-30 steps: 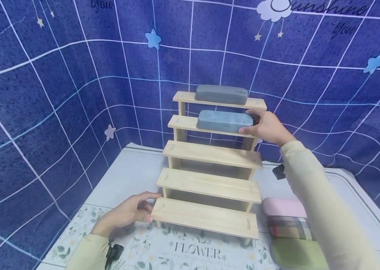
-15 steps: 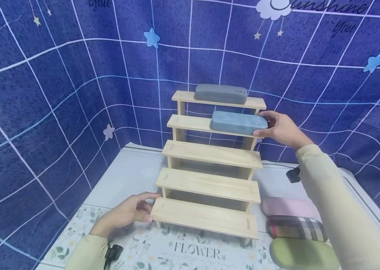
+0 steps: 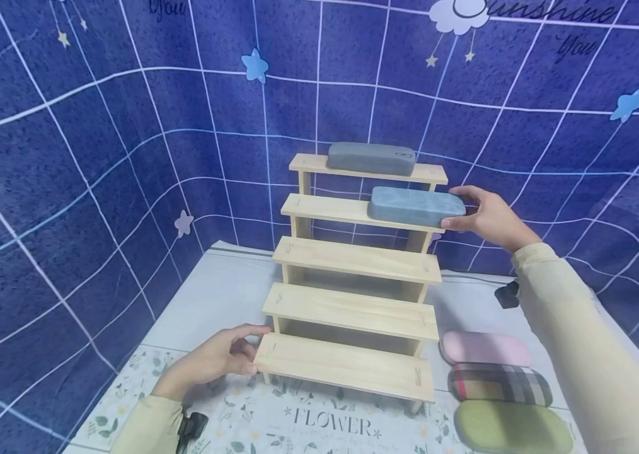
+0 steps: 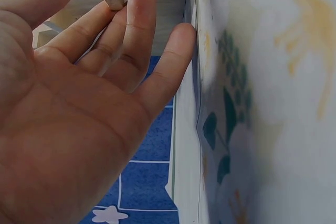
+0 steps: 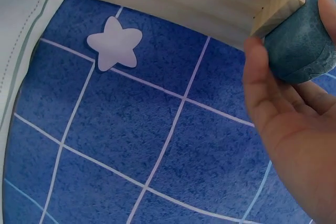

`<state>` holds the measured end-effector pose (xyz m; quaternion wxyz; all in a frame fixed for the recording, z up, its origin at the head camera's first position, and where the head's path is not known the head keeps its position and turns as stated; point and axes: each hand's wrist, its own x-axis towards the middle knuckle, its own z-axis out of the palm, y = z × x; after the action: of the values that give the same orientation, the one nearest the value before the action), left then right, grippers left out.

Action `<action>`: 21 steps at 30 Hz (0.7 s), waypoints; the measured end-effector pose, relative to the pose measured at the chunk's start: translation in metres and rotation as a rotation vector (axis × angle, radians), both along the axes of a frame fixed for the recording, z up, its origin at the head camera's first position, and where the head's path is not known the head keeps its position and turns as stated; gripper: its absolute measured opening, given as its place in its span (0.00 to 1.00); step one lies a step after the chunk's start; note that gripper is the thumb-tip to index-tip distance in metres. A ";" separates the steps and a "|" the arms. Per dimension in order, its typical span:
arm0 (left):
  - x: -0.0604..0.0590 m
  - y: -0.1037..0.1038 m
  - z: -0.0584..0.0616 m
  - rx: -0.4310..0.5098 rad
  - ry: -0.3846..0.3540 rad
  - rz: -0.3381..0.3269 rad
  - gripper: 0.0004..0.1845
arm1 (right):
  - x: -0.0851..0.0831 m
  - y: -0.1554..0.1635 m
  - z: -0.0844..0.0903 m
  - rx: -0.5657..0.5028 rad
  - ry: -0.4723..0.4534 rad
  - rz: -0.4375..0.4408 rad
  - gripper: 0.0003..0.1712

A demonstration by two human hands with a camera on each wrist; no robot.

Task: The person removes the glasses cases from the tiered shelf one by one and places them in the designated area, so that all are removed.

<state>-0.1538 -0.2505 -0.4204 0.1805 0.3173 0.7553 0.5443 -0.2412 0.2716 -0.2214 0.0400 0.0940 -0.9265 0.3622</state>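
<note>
The right hand (image 3: 486, 217) pinches the right end of the blue case (image 3: 416, 206) between thumb and fingers. The case lies on the second step from the top of the wooden rack (image 3: 353, 309), its right end jutting past the step's edge; if the grip loosens there, it could tip off sideways. The grey case (image 3: 372, 158) sits close above, leaving little headroom. The left hand (image 3: 212, 359) rests loosely curled against the bottom step. Open air lies to the right.
</note>
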 end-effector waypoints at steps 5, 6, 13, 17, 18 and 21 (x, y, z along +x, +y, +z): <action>0.000 -0.001 -0.001 -0.017 0.009 0.009 0.40 | 0.003 0.009 -0.001 -0.052 -0.020 -0.015 0.50; 0.000 -0.001 -0.001 -0.019 0.013 0.009 0.40 | 0.004 0.011 -0.001 -0.055 -0.019 -0.019 0.50; -0.001 -0.002 -0.002 -0.015 0.023 0.003 0.39 | 0.007 0.026 -0.001 -0.048 -0.009 -0.033 0.50; -0.001 -0.001 -0.003 -0.014 0.020 0.000 0.39 | 0.012 0.036 -0.002 -0.020 -0.004 -0.047 0.50; -0.001 -0.001 -0.002 -0.015 0.022 0.001 0.39 | 0.013 0.039 -0.002 -0.015 -0.002 -0.049 0.50; -0.001 -0.001 -0.002 -0.019 0.021 0.007 0.39 | 0.017 0.046 -0.002 0.003 0.005 -0.066 0.50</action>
<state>-0.1552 -0.2518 -0.4225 0.1736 0.3186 0.7635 0.5342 -0.2240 0.3173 -0.2236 0.0543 0.0643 -0.9295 0.3590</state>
